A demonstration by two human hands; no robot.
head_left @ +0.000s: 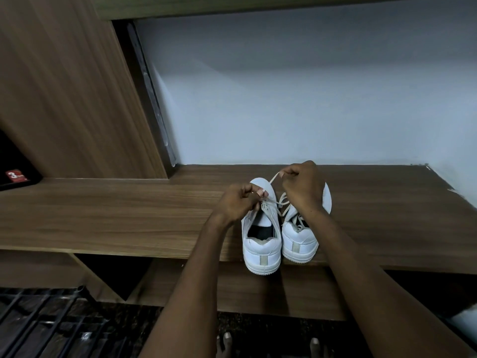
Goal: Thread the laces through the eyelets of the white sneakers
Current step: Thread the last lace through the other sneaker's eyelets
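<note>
Two white low-top sneakers with thick ribbed soles stand side by side on a brown wood-grain surface (129,213), close to its near edge. The left white sneaker (261,244) has its heel over the near edge, so the sole hangs a little past the wood. The right white sneaker (300,241) stands just beside it, and the two seem to touch at the heel. Both heels point toward the person and both toes point away, toward the pale wall (296,99), so the long axis of each shoe runs from the near edge to the far edge of the surface.

The left hand (238,201) is over the middle of the left sneaker. Its fingers are curled and pinch the pale flat lace (273,200) at the eyelets, just above the tongue. The right hand (303,187) is raised above the toe part of the right sneaker. Its fingers are closed on another part of the same lace and hold it up, so a stretch of it runs slanted from this hand down toward the left sneaker. A loose loop of lace lies between the two shoes.

To the left stands a tall brown wooden panel (67,94). Below the surface, a dark metal grid (44,324) lies on the floor.
</note>
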